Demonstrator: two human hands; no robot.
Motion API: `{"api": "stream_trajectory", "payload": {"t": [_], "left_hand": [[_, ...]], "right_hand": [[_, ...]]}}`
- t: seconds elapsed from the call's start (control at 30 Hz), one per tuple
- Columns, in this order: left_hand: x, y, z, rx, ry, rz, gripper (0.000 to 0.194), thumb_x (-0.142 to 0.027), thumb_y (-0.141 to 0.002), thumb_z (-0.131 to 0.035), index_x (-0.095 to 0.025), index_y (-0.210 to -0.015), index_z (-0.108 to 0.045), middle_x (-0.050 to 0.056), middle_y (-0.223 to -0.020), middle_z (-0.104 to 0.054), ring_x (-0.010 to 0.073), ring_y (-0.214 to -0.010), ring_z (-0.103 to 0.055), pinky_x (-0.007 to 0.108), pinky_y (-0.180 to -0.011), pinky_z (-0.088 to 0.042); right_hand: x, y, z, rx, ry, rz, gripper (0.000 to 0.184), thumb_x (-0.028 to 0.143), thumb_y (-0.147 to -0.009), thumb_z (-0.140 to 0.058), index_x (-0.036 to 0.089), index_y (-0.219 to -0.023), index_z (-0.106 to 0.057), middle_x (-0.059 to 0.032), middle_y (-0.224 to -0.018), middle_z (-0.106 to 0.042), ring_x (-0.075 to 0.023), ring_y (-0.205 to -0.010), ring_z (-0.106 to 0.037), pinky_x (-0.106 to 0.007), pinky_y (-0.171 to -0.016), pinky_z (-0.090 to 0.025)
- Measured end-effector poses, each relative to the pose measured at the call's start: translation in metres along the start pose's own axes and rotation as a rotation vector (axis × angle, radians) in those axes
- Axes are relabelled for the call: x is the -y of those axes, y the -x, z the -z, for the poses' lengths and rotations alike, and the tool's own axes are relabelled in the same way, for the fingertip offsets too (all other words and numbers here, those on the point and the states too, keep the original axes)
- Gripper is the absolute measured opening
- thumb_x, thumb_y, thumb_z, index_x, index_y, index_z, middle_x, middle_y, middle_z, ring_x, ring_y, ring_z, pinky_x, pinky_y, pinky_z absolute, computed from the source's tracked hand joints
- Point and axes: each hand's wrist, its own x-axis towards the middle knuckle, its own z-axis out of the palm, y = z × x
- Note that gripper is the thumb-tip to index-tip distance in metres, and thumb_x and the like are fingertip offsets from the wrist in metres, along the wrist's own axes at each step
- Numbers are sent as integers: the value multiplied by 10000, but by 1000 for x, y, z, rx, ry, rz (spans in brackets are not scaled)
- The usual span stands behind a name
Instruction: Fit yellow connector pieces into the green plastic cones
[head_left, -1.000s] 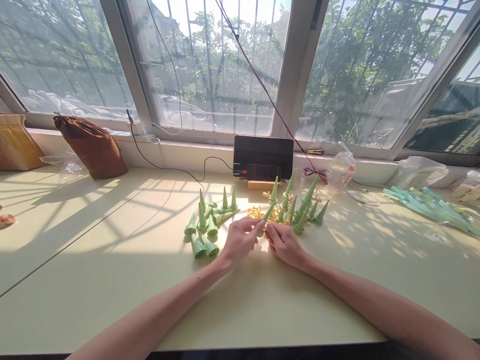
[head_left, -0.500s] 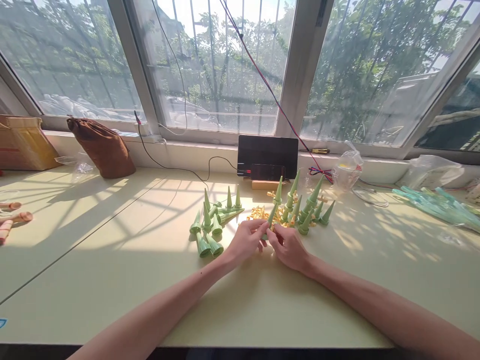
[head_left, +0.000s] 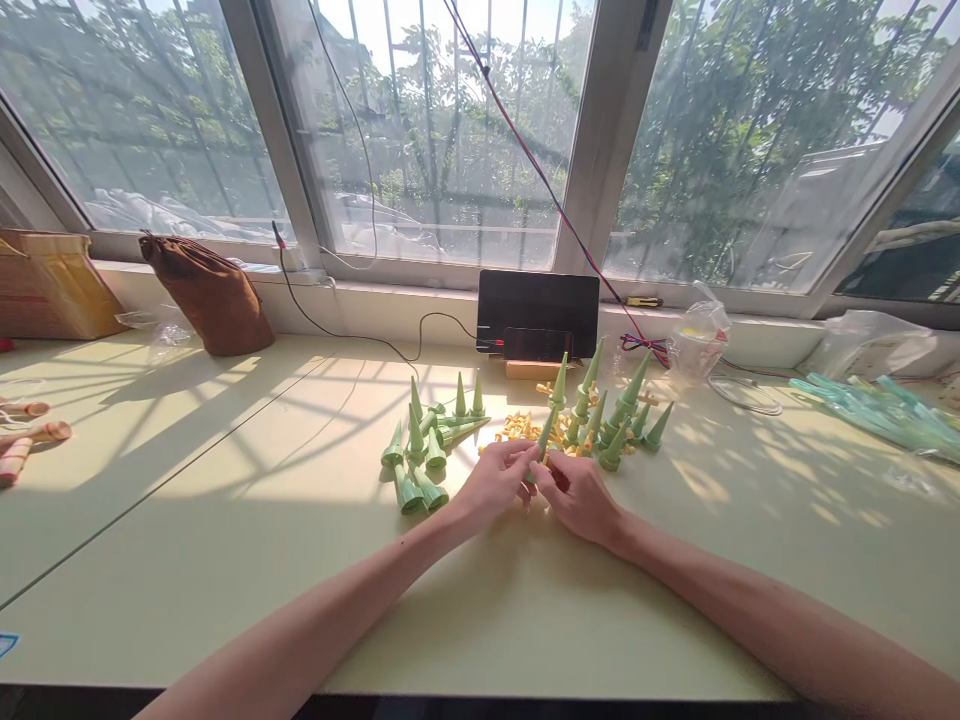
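Note:
My left hand (head_left: 501, 478) is closed on the lower part of a green cone (head_left: 547, 432), whose tip points up. From the right, my right hand (head_left: 576, 492) pinches at the base of the same cone; the fingers hide what is between them there. Just behind my hands lies a pile of small yellow-orange pieces (head_left: 519, 426). To the right of the pile stand several green cones (head_left: 628, 398), some with yellow pieces at their sides. More green cones (head_left: 415, 436) are grouped left of my hands, some upright and some lying with their hollow ends toward me.
A tablet (head_left: 537, 308) leans on a wooden stand (head_left: 531, 370) by the window sill. At the left are a brown drawstring bag (head_left: 208, 300), a cardboard box (head_left: 56, 285) and wooden-handled items (head_left: 41, 437). Clear plastic bags (head_left: 697, 340) and pale turquoise strips (head_left: 870, 408) lie right.
My hands stay together on the cone, with only slight finger movement at its base. The whole view has shifted a little.

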Motion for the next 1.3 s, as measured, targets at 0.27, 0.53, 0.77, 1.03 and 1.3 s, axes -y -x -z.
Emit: {"api": "stream_trajectory", "payload": {"t": [0.27,0.53,0.77,1.03,1.3], "left_hand": [[-5,0,-4,41,97,48,386,-525,-847,-562,-140,-835,-568,50,-693,-631,159,-633,-637,297,-555,-560],[1,0,-3,84,132,24,386,-515,-867,-546,-144,-958,-597,57,-810,-658,187,-795,-677,362,-736,-583],[10,-2,-2,72,78,-24,305,-425,-886,-522,-150,-991,-604,66,-885,-657,186,-842,-663,338,-736,-586],[12,-1,-1,37,35,-39,182,-323,-865,-516,-152,-896,-568,24,-755,-607,153,-749,-644,304,-702,-578],[11,-1,-3,69,98,-30,192,-334,-867,-512,-153,-924,-545,10,-743,-602,155,-736,-651,343,-703,-595]], "right_hand": [[6,1,3,-33,53,48,364,349,-928,-474,192,-605,-422,51,-505,-419,-73,-452,-329,-223,-474,-268],[2,4,2,-27,125,115,343,302,-931,-454,193,-610,-398,56,-513,-381,-78,-467,-283,-231,-489,-249],[3,2,2,-46,149,22,305,351,-912,-479,201,-657,-404,55,-517,-421,-78,-457,-324,-228,-481,-257],[6,1,3,2,108,29,292,316,-926,-438,208,-667,-358,54,-534,-433,-79,-466,-304,-229,-483,-255],[7,0,4,19,85,15,299,301,-923,-441,209,-661,-328,69,-521,-366,-79,-466,-299,-228,-482,-247]]}}
